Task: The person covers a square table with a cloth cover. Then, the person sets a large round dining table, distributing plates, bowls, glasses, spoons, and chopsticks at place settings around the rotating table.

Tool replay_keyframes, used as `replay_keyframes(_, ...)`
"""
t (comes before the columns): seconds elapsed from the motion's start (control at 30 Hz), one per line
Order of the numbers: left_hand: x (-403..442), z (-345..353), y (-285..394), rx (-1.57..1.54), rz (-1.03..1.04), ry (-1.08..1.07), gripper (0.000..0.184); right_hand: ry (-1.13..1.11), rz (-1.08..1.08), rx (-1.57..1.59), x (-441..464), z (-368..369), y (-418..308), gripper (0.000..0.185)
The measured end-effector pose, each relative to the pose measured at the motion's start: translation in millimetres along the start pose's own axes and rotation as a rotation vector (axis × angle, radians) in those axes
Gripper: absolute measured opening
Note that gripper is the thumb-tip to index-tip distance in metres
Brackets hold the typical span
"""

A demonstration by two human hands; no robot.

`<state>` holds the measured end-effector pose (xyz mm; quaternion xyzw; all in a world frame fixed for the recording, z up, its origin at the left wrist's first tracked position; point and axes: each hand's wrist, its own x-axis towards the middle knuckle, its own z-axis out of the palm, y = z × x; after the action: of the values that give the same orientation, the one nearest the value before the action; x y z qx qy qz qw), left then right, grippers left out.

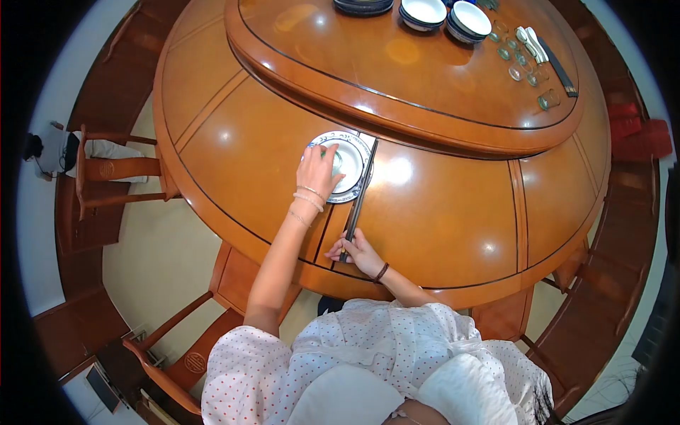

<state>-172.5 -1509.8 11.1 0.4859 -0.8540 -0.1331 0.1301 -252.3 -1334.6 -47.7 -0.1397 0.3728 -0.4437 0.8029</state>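
Note:
A blue-and-white plate (361,193) lies on the round wooden table, with a white bowl (350,178) on it. My left hand (320,170) reaches over both from the left, thumb and fingers curved around a small clear glass (338,161) inside the bowl; the fingers partly hide the glass. Just right of the plate, black chopsticks (360,198) lie lengthwise, their far end beside the plate's rim. Near the table's front edge, my right hand (354,253) pinches their near end.
The raised turntable (397,92) carries stacked bowls (468,21), dark plates (363,6), several small glasses (547,100), white spoons (531,44) and more black chopsticks (559,67). Wooden chairs (173,354) surround the table. Another person (64,150) is at the far left.

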Motion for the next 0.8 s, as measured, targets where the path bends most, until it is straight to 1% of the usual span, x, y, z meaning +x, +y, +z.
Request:
replay_keyframes(0.07, 0, -1, 1, 0.012, 0.021, 0.001, 0.057, 0.007, 0.006, 0.024, 3, -1, -1, 0.009)
replay_keyframes(0.17, -4, -7, 5, -0.059, 0.042, -0.036, 0.058, 0.027, -0.004, 0.021, 2, -1, -4, 0.009)
replay_keyframes(0.23, -6, -15, 13, -0.098, 0.017, 0.067, 0.057, 0.025, -0.056, -0.007, 0, -2, -9, 0.009)
replay_keyframes(0.27, -7, -22, 19, -0.133, 0.013, 0.075, 0.054, 0.038, -0.083, -0.001, -1, -2, -11, 0.009)
replay_keyframes(0.3, -9, -24, 24, -0.139, 0.052, 0.075, 0.054, 0.063, -0.097, -0.038, -5, -3, -13, 0.008)
replay_keyframes(0.33, -10, -25, 30, -0.176, 0.07, 0.161, 0.05, 0.095, -0.119, -0.073, -8, -3, -16, 0.007)
replay_keyframes(0.37, -8, -24, 38, -0.222, 0.097, 0.249, 0.046, 0.096, -0.144, -0.211, -15, -2, -27, 0.005)
replay_keyframes(0.43, -5, -19, 61, -0.268, 0.123, 0.305, 0.038, 0.095, -0.2, -0.201, -20, -11, -28, 0.006)
replay_keyframes(0.5, 3, -10, 91, -0.357, 0.154, 0.287, 0.032, 0.105, -0.25, -0.102, -27, -21, -33, 0.006)
replay_keyframes(0.53, 10, -6, 108, -0.431, 0.179, 0.272, 0.03, 0.116, -0.277, -0.096, -34, -26, -38, 0.007)
replay_keyframes(0.63, 38, 16, 155, -0.523, 0.265, 0.213, 0.029, 0.159, -0.344, -0.056, -55, -51, -56, 0.006)
replay_keyframes(0.67, 50, 21, 173, -0.571, 0.301, 0.193, 0.028, 0.168, -0.396, -0.086, -61, -62, -62, 0.007)
replay_keyframes(0.77, 87, 46, 227, -0.602, 0.382, 0.124, 0.026, 0.223, -0.476, -0.089, -91, -99, -84, 0.008)
replay_keyframes(0.8, 102, 56, 246, -0.604, 0.438, 0.121, 0.026, 0.285, -0.486, -0.058, -103, -110, -95, 0.007)
